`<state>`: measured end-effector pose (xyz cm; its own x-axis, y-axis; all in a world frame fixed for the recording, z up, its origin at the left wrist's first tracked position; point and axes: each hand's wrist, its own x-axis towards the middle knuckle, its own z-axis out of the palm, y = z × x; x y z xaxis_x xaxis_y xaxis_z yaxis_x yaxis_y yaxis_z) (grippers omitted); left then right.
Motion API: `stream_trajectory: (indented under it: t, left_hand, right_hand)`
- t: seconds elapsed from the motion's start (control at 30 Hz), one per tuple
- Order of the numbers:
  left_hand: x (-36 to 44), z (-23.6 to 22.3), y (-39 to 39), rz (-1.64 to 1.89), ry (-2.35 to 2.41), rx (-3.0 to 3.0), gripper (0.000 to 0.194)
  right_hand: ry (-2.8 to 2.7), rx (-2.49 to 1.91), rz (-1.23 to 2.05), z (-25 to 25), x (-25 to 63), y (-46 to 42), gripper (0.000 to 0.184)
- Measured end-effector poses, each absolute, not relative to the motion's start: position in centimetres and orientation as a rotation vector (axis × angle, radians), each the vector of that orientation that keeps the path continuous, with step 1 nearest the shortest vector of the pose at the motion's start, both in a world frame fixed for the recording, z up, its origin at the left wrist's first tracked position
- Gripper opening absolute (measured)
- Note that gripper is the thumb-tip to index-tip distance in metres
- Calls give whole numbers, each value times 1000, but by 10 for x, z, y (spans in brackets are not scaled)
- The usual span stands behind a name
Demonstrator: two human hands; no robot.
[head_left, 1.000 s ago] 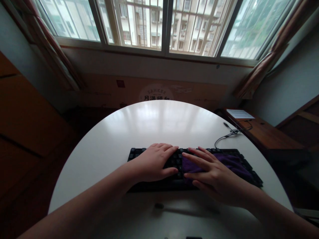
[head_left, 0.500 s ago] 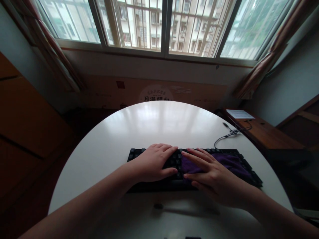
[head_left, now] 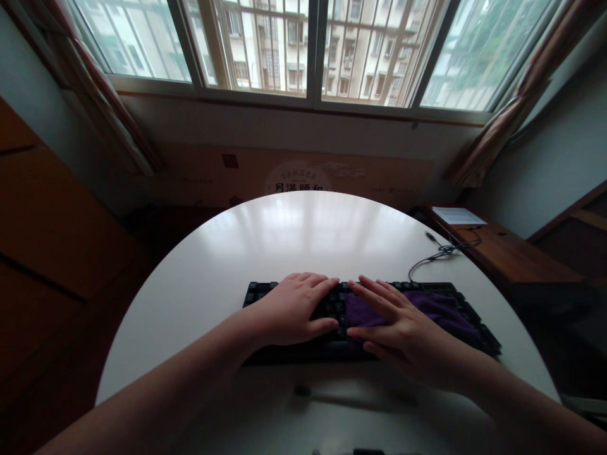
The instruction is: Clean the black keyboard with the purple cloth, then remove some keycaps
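A black keyboard (head_left: 327, 351) lies across the white round table in front of me. My left hand (head_left: 298, 309) rests flat over its left part, fingers stretched out and thumb apart, with nothing held. On the keyboard's right part a purple cloth (head_left: 439, 311) is spread over the keys. My right hand (head_left: 396, 325) lies on the cloth's left end, fingers spread and pointing left, pressing it from above rather than gripping it. Some keys show between the two hands; the rest are hidden under hands and cloth.
The white table (head_left: 190, 316) has a curved far edge. A coiled black cable (head_left: 443, 251) runs from the keyboard's back toward the right edge. A dark brush-like object (head_left: 303, 391) lies in front. Beyond stand a wooden desk (head_left: 531, 259) with papers (head_left: 459, 216) and a window (head_left: 313, 57).
My right hand has shifted slightly on the purple cloth, its fingertips a little higher and more spread. My left hand stays in place.
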<state>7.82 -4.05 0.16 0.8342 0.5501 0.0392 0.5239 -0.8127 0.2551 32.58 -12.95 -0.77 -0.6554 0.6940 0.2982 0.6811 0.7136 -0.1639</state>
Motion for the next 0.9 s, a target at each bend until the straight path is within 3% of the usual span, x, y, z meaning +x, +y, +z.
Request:
stream_trajectory:
  t: [0.9]
  left_hand:
    - [79, 3, -40, 144, 843, 2788, 69]
  right_hand:
    - [-2632, -1096, 149, 0, 339, -126, 30]
